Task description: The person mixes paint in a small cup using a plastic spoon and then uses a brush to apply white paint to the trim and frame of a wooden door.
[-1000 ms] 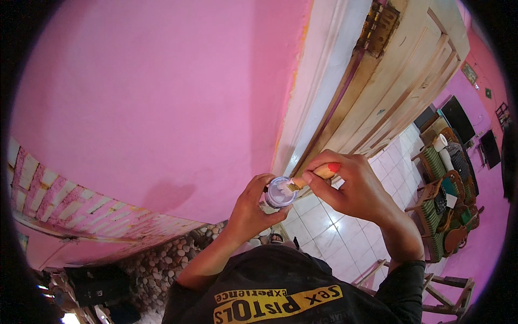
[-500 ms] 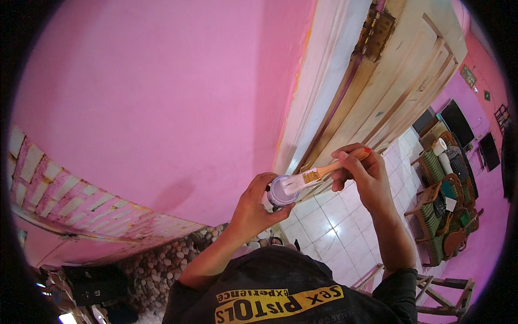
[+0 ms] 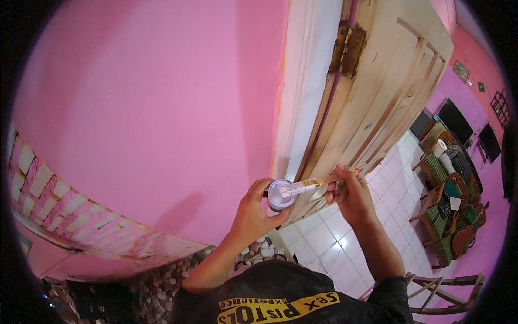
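Note:
A small paint can (image 3: 279, 203) with pale contents sits in my left hand (image 3: 254, 208), whose fingers and thumb wrap round its sides. My right hand (image 3: 350, 195) pinches the wooden handle of a paintbrush (image 3: 313, 183). The brush lies nearly level, its whitened bristles at the mouth of the can. Whether the bristle tips touch the paint or the rim, I cannot tell. Just beyond both hands are the white door frame (image 3: 305, 102) and a bare wooden door (image 3: 372, 102) on a rusty hinge (image 3: 347, 49).
A pink wall (image 3: 162, 108) fills the left, with a brick-patterned band (image 3: 70, 200) low down. Pebble-patterned flooring (image 3: 156, 291) meets white tiles (image 3: 324, 240). At right stand striped chairs (image 3: 434, 216) holding various things, and a wooden frame-like stand (image 3: 448, 291).
My right hand has dropped and shifted slightly left, bringing the brush flatter over the can. The can shows a little lower, and the door and frame have shifted left in view.

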`<act>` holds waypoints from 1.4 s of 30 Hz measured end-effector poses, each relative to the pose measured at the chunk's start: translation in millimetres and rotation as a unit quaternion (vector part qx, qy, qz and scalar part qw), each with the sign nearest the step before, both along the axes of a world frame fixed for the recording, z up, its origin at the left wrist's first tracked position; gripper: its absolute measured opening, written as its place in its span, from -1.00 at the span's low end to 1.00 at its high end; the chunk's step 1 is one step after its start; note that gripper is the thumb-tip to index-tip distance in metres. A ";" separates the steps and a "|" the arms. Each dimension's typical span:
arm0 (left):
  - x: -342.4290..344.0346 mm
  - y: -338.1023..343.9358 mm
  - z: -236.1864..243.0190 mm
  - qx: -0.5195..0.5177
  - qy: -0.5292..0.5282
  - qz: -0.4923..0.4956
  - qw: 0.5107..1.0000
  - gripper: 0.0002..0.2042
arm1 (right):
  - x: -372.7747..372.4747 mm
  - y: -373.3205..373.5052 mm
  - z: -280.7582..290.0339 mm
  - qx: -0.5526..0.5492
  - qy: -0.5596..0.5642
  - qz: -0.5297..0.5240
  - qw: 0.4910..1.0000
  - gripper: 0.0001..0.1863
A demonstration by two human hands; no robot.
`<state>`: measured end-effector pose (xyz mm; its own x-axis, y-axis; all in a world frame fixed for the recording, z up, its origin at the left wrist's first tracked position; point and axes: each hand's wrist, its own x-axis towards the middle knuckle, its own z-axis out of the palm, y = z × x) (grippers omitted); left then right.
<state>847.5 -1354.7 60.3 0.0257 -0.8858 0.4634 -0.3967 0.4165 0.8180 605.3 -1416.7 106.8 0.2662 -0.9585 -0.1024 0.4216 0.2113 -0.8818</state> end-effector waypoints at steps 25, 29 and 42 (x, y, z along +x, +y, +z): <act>-2.9 21.3 -21.6 0.057 0.014 0.026 0.998 -0.44 | 18.8 -78.6 257.3 -0.510 0.073 -0.290 0.807 -0.72; 2.1 29.2 -36.5 0.085 0.012 0.036 0.996 -0.42 | 34.4 -89.6 301.8 -0.585 0.016 -0.305 0.751 -0.70; 12.6 43.0 -45.4 0.119 -0.015 0.048 0.992 -0.45 | 18.2 -80.2 259.5 -0.523 0.128 -0.244 0.806 -0.74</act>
<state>860.2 -1311.7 14.9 0.1040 -0.9642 0.2441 -0.4500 0.1732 0.8761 623.5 -1496.9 366.3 -0.0703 -0.5403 0.8386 0.0048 -0.8408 -0.5413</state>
